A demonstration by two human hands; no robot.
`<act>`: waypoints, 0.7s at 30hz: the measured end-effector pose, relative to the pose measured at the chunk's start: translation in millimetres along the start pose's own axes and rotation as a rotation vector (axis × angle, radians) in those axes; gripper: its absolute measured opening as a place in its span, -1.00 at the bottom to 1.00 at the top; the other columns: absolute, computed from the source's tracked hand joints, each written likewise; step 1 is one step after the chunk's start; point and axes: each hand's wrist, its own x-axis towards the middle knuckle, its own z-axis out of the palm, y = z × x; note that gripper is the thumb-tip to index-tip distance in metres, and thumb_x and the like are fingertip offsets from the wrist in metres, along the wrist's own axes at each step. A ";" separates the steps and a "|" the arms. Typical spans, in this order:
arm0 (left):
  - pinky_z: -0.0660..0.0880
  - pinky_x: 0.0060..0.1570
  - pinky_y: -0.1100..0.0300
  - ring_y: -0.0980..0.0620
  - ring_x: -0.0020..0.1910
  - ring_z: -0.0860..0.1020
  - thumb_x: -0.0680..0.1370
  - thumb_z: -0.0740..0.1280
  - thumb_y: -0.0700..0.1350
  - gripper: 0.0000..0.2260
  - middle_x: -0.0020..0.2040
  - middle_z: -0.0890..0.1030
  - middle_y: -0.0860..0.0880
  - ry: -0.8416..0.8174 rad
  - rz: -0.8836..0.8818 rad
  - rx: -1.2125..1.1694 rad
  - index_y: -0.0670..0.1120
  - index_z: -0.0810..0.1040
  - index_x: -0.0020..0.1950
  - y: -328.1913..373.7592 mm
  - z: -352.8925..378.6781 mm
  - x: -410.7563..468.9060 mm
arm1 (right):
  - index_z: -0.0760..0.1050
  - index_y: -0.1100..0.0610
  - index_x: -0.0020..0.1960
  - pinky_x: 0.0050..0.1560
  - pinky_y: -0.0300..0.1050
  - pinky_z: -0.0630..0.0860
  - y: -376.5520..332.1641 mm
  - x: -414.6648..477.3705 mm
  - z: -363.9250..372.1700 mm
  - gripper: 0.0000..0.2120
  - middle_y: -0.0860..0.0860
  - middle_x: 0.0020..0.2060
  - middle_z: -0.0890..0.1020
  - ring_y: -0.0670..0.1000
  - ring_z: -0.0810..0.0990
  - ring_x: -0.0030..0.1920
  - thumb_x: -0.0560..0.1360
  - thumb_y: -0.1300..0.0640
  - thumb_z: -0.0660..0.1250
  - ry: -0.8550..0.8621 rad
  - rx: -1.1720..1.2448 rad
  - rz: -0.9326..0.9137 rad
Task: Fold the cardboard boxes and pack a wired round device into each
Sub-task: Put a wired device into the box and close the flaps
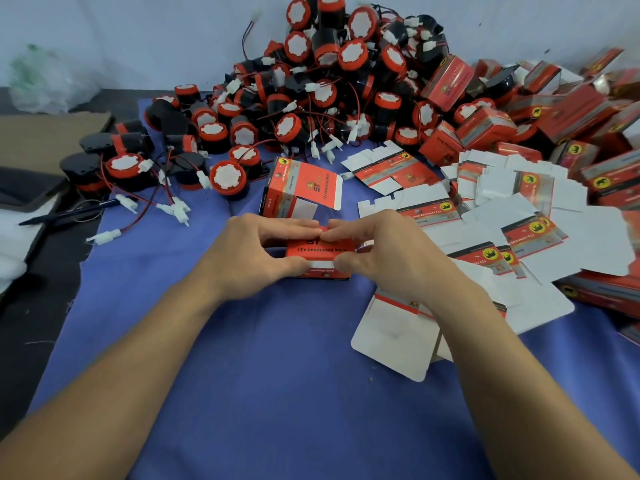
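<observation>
Blue cloth (277, 358) carries a big heap of red-black wired round devices (329, 81) at back, flat boxes (540, 233) at rt, & mid-cloth left hand (252, 258) + right hand (384, 251) pinch a red box (320, 249) marked "ST".

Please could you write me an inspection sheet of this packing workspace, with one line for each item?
Surface: blue cloth, loaded at the back and right.
Job's things: small red box held at centre; half-folded box standing behind it; flat box blanks spread at right; heap of round devices at the back; folded boxes piled far right.
Clutter: pen at the left edge; cardboard sheet and plastic bag far left.
Grippers: left hand and right hand both pinch the red box.
Cables: red and black wires with white plugs trail from the devices over the cloth.
Surroundings: pale wall behind.
</observation>
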 end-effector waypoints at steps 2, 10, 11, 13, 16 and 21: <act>0.54 0.23 0.29 0.36 0.28 0.56 0.42 0.57 -0.01 -0.64 0.20 0.65 0.35 0.022 -0.007 -0.009 0.31 0.70 0.16 1.7 -0.2 1.1 | 0.65 -0.18 0.25 0.11 -0.38 0.42 -1.1 0.3 0.6 -0.65 -0.25 0.30 0.61 -0.25 0.60 0.18 0.51 0.10 0.51 0.019 -0.019 -0.002; 0.52 0.25 0.18 0.28 0.27 0.59 0.41 0.50 -0.03 -0.73 0.15 0.70 0.27 0.018 -0.058 -0.157 0.27 0.74 0.06 3.2 -2.4 2.8 | 0.66 -0.21 0.23 0.00 -0.48 0.37 -1.8 -2.8 3.5 -0.70 -0.25 0.24 0.65 -0.25 0.58 0.12 0.53 0.05 0.48 0.057 -0.034 0.002; 0.53 0.25 0.16 0.26 0.27 0.60 0.41 0.50 -0.04 -0.74 0.15 0.71 0.25 0.021 -0.060 -0.190 0.24 0.75 0.05 2.3 -2.3 3.1 | 0.65 -0.21 0.23 -0.06 -0.48 0.38 -2.3 -3.8 5.0 -0.71 -0.24 0.18 0.67 -0.27 0.58 0.06 0.55 0.04 0.46 0.071 -0.059 -0.008; 0.57 0.23 0.15 0.22 0.27 0.61 0.42 0.49 -0.06 -0.76 0.14 0.72 0.20 0.025 -0.065 -0.246 0.21 0.77 0.03 0.7 -2.1 3.7 | 0.65 -0.22 0.24 -0.25 -0.47 0.37 -4.1 -5.3 7.5 -0.74 -0.24 -0.10 0.66 -0.31 0.55 -0.18 0.59 0.02 0.40 0.095 -0.113 -0.036; 0.61 0.19 0.16 0.19 0.27 0.62 0.43 0.49 -0.07 -0.77 0.15 0.73 0.18 0.020 -0.066 -0.284 0.22 0.77 0.00 -0.9 -1.7 3.5 | 0.65 -0.21 0.25 -0.31 -0.45 0.33 -7.0 -6.0 9.0 -0.75 -0.19 -0.20 0.63 -0.19 0.51 -0.28 0.62 0.01 0.36 0.119 -0.196 -0.061; 0.55 0.23 0.14 0.18 0.32 0.59 0.43 0.50 -0.10 -0.76 0.19 0.71 0.16 0.012 -0.060 -0.284 0.17 0.77 0.05 -4.7 -1.2 2.5 | 0.65 -0.18 0.26 -0.12 -0.55 0.34 -4.4 -6.1 10.6 -0.73 -0.20 0.24 0.66 -0.17 0.60 0.10 0.59 0.04 0.39 0.088 -0.116 -0.011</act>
